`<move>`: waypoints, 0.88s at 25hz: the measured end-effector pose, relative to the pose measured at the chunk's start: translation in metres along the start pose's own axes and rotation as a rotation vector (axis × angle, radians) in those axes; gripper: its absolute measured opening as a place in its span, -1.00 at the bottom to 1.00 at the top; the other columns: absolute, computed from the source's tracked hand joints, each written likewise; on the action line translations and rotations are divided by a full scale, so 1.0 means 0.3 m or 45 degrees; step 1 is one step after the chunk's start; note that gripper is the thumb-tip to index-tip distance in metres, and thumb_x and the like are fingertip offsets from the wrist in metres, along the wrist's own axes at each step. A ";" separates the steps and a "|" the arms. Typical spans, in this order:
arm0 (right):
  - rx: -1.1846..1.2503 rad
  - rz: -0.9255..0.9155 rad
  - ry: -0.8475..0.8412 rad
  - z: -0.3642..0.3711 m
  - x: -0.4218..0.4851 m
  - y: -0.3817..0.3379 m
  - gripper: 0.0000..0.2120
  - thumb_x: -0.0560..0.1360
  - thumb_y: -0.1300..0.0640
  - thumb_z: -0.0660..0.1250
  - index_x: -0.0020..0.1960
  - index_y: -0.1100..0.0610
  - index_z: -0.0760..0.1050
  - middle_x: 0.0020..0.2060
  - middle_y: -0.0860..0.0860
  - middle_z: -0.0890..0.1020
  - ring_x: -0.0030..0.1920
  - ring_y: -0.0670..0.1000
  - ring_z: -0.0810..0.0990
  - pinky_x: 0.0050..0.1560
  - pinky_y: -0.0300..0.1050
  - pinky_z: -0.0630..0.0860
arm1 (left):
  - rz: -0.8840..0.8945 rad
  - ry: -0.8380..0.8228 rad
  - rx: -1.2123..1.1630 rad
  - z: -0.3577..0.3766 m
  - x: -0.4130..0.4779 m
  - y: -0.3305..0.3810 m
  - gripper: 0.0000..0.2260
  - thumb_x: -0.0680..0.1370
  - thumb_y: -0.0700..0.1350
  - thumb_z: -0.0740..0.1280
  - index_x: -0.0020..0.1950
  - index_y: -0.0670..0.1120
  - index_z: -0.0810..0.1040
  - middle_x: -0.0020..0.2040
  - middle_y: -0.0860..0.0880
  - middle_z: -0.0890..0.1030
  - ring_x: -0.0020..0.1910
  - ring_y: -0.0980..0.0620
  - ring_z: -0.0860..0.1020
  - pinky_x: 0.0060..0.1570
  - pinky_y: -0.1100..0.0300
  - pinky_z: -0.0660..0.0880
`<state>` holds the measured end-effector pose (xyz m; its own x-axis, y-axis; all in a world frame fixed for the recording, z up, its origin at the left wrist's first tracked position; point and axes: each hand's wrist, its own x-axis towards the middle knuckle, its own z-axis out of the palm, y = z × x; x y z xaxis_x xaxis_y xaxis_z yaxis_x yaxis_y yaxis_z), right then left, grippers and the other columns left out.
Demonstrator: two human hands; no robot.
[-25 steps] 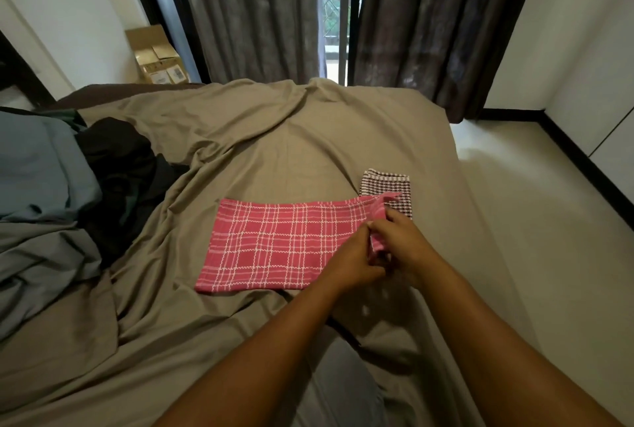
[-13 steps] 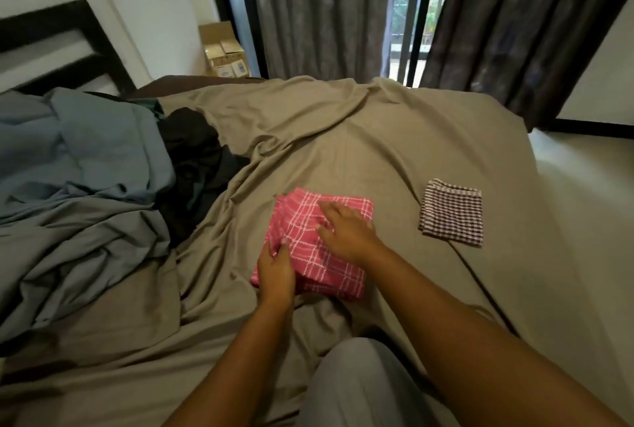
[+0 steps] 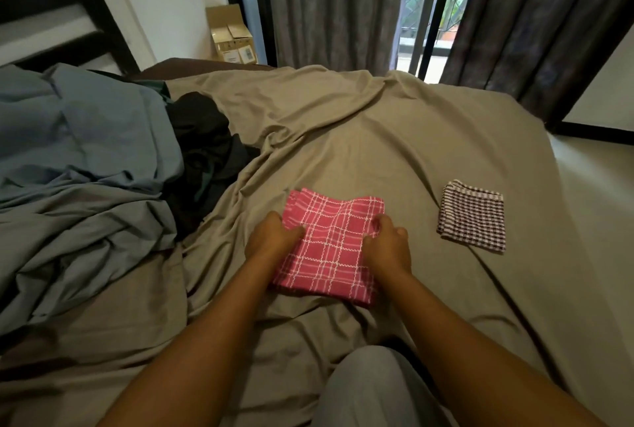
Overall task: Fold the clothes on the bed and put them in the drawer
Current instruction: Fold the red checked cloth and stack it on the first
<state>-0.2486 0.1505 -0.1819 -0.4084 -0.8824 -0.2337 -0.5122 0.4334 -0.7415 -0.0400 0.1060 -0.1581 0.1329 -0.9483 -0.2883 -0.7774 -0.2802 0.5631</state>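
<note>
From the head camera, the folded red-and-white checked cloth (image 3: 329,248) lies on the taupe bed sheet (image 3: 377,138) straight ahead of the person. Its slightly longer side runs away from them, toward the grey curtains (image 3: 329,8).

The left hand (image 3: 274,238) grips the red cloth's left edge and the right hand (image 3: 387,245) grips its right edge, fingers curled around the fabric on each side. Neither hand is nearer, so a lift would likely take both together.

Right of the red cloth, apart from it, rests a small folded brown-and-white checked cloth (image 3: 473,217). Left of it, well apart, are a crumpled black garment (image 3: 202,145) and a heap of grey-blue fabric (image 3: 79,152) (unfolded, I judge). Beyond the red cloth, near the curtains, a cardboard box (image 3: 233,39) stands.

Nothing lies on the red cloth, and no drawer is in view.
</note>
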 end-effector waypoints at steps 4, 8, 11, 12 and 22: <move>0.230 -0.117 0.016 -0.011 0.045 0.008 -0.60 0.66 0.20 0.19 0.44 -0.10 0.43 0.25 0.04 0.52 -0.05 -0.05 0.60 -0.11 -0.15 0.62 | 0.019 0.183 -0.211 0.030 0.044 0.025 -0.82 0.66 0.04 0.23 0.14 -0.04 0.50 0.04 -0.07 0.63 -0.19 0.03 0.55 -0.23 0.11 0.45; 0.179 0.024 0.016 -0.007 0.023 0.019 -0.61 0.68 0.06 0.21 0.50 -0.07 0.34 0.31 0.05 0.43 -0.04 -0.09 0.52 -0.16 -0.24 0.48 | -0.113 0.289 -0.021 0.079 0.006 -0.018 -0.82 0.68 0.03 0.14 0.13 -0.03 0.45 0.06 -0.08 0.60 -0.10 -0.04 0.57 -0.04 -0.02 0.56; -0.499 -0.329 0.263 0.037 -0.013 -0.020 -0.47 0.64 -0.04 0.22 0.58 -0.02 0.21 0.51 0.10 0.29 0.44 0.15 0.35 0.40 0.15 0.38 | 0.420 0.669 0.502 0.105 -0.028 -0.005 -0.72 0.62 -0.02 0.23 0.31 -0.06 0.44 0.23 -0.12 0.54 0.14 -0.11 0.54 0.16 -0.05 0.52; -0.597 -0.559 0.214 0.059 -0.023 -0.035 -0.44 0.65 -0.06 0.18 0.61 0.01 0.18 0.57 0.11 0.24 0.55 0.17 0.22 0.53 0.18 0.16 | 0.679 0.672 0.550 0.114 -0.040 0.023 -0.65 0.61 -0.01 0.19 0.38 -0.06 0.43 0.30 -0.13 0.52 0.24 -0.12 0.51 0.26 -0.07 0.46; -0.822 -0.368 -0.093 -0.014 0.041 0.133 -0.13 0.56 -0.48 -0.04 0.67 0.03 -0.11 0.65 0.09 -0.01 0.64 0.14 -0.04 0.57 0.20 -0.15 | 0.375 0.209 0.422 0.178 0.030 -0.056 -0.28 0.59 0.38 0.08 0.62 0.00 0.11 0.61 -0.09 0.20 0.57 -0.11 0.18 0.53 -0.13 0.13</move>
<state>-0.2773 0.1576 -0.2116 -0.1480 -0.9787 -0.1423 -0.9471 0.1817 -0.2647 -0.0585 0.1103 -0.2115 -0.0479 -0.9988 -0.0122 -0.9475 0.0415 0.3171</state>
